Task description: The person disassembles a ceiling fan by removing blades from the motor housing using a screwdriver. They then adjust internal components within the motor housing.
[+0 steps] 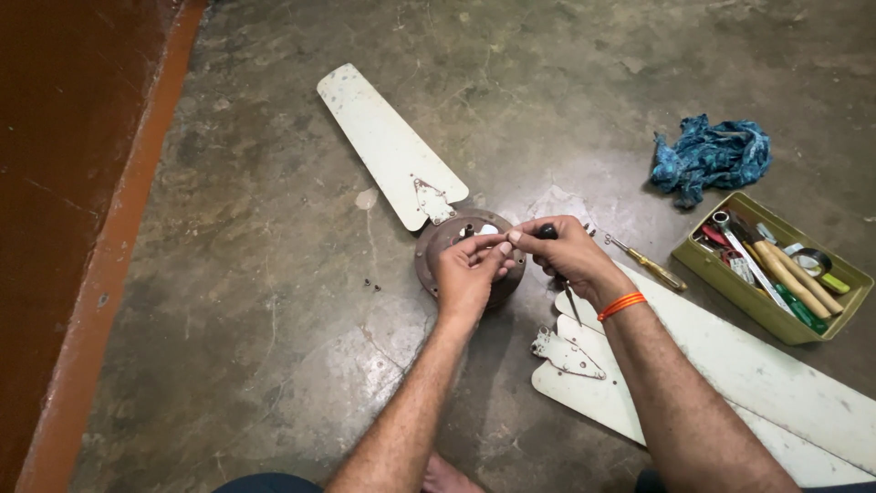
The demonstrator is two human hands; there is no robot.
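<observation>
we count three cream metal fan blades: one attached blade (388, 144) still bolted to the round rusty brown fan motor hub (438, 242), and two loose blades (730, 365) stacked at the right edge of the grey concrete floor (274, 301). we hold our left hand (470, 274) over the hub, thumb and forefinger pinched together on something too small to identify. our right hand (566, 256), with one orange thread band (621, 304) at the wrist, is closed around a black-handled screwdriver (547, 232), its shaft pointing down toward us. one yellow-handled screwdriver (650, 265) lies just beside that hand. one olive green plastic tool tray (730, 283) sits near the right edge, one crumpled blue cloth (712, 155) behind it. two small dark screws (371, 286) lie left of the hub. open floor extends left to the red-brown border strip (109, 274).
</observation>
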